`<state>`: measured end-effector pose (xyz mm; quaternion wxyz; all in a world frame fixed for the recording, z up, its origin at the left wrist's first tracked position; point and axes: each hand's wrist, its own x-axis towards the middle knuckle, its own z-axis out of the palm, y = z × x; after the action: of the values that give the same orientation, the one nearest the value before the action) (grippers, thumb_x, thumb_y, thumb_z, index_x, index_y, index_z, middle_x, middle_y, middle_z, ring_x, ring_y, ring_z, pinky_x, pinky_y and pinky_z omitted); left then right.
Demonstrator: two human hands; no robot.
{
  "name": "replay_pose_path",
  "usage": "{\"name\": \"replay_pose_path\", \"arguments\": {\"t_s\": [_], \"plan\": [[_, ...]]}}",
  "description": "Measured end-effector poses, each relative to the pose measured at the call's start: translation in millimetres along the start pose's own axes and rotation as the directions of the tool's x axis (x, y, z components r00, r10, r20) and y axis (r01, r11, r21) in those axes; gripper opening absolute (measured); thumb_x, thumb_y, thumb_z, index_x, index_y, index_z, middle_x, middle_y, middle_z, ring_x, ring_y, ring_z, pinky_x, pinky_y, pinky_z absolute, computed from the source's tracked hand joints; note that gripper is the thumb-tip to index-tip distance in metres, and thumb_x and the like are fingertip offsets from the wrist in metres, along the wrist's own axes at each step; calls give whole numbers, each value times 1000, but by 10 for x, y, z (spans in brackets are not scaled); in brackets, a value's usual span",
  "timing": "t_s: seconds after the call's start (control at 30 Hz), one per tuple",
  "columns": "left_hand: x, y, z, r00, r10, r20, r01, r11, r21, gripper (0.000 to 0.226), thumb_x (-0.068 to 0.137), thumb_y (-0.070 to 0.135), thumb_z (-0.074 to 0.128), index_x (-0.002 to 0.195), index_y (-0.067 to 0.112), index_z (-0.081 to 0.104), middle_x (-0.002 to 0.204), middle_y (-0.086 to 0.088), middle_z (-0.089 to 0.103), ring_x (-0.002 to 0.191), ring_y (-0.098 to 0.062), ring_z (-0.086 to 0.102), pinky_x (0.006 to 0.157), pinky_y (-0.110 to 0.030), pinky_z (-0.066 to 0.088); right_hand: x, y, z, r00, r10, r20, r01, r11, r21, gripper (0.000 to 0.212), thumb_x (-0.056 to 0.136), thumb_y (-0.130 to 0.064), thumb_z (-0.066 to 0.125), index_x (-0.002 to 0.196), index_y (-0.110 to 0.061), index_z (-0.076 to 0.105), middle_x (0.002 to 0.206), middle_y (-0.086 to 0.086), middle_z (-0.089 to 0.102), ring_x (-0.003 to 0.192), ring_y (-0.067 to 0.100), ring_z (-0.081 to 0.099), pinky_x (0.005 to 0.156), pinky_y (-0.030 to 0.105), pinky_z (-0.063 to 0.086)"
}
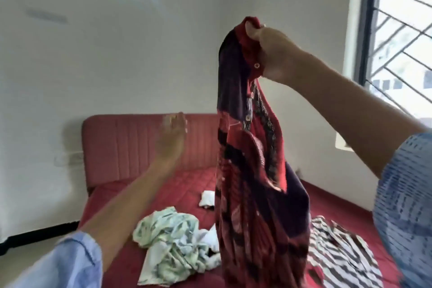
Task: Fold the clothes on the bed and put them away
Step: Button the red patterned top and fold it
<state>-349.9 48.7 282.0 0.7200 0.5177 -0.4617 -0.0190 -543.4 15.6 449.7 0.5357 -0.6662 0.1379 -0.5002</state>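
One hand is up high. The right hand [268, 51] pinches the red and purple garment [254, 170] by its top edge, so the long cloth hangs straight down over the bed [163, 189] and the person can find its shape before folding. The cloth looks thin and floppy, with dark bands, small buttons and a patterned trim. The left hand [171, 137] is blurry, with loose fingers that hold nothing, and I think it is going for the cloth's other side. Three more things lie unfolded on the red quilted cover: a crumpled pale green cloth [168, 238], a striped garment [343, 257] spread flat, and a small white cloth [207, 199] farther back. Most of the job is left, I think
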Motion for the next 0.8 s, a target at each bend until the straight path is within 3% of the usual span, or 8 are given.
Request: {"name": "replay_pose_path", "arguments": {"t_s": [0.07, 0.13, 0.2, 0.3, 0.4, 0.53, 0.67, 0.8], "plan": [[121, 422, -358, 995, 75, 70, -76, 997, 6, 26, 101, 42, 39, 88, 25, 53, 90, 4, 62, 77, -13, 59, 67, -29, 43, -99, 74, 357, 995, 34, 89, -39, 998, 46, 20, 101, -27, 48, 93, -11, 55, 84, 5, 64, 71, 16, 65, 60, 25, 56], [137, 765, -579, 972, 62, 225, -75, 996, 51, 47, 97, 59, 23, 96, 29, 59, 102, 2, 68, 89, -12, 64, 76, -29, 48, -187, 207, 663, 984, 65, 165, -75, 996, 54, 22, 102, -27, 46, 90, -10, 53, 79, 6, 61, 64, 15, 62, 52, 22, 53], [77, 942, -758, 925, 23, 379, -41, 998, 38, 59, 94, 65, 15, 100, 37, 67, 107, 8, 70, 101, -9, 66, 90, -27, 48, -281, 370, 968, 962, 85, 258, -95, 995, 26, 23, 103, -26, 43, 92, -9, 53, 80, 7, 62, 66, 16, 63, 57, 25, 55], [-38, 933, -1024, 896, -69, 438, 98, 994, -43, 57, 90, 69, 27, 103, 35, 71, 114, 1, 71, 110, -16, 65, 103, -36, 44, -413, 601, 1281, 940, 107, 323, -95, 994, -53, 23, 102, -25, 44, 100, -5, 55, 91, 13, 63, 83, 23, 64, 86, 38, 54], [-133, 786, -1292, 915, -186, 358, 169, 982, 80, 64, 88, 70, 38, 106, 18, 70, 105, -5, 73, 101, -21, 69, 98, -38, 50, -539, 768, 1463, 924, 143, 354, -108, 987, -117, 31, 101, -32, 46, 98, -3, 58, 96, 15, 64, 89, 24, 64, 92, 42, 53], [-258, 703, -1462, 888, -245, 388, 182, 964, 192, 62, 90, 62, 48, 107, 6, 69, 101, -9, 74, 97, -25, 70, 90, -37, 55, -734, 920, 1486, 904, 115, 412, -36, 980, -194, 48, 98, -51, 42, 80, -14, 67, 71, -1, 64, 62, 9, 61, 60, 22, 52], [-329, 622, -1547, 843, -212, 494, 38, 940, 339, 13, 94, 32, 57, 93, 26, 70, 87, 13, 74, 84, -3, 68, 86, -25, 54, -890, 1090, 1305, 956, -28, 292, 135, 926, -353, 75, 96, -61, 30, 63, -5, 67, 52, 7, 65, 48, 16, 63, 50, 19, 49], [-268, 607, -1618, 875, -208, 437, 68, 947, 314, 16, 92, 34, 60, 90, 21, 70, 87, 1, 72, 80, -10, 66, 84, -29, 52, -986, 1662, 921, 987, 56, 150, -9, 955, -297, 64, 100, -52, 33, 69, -6, 66, 56, 7, 67, 48, 17, 60, 44, 16, 43]]}}
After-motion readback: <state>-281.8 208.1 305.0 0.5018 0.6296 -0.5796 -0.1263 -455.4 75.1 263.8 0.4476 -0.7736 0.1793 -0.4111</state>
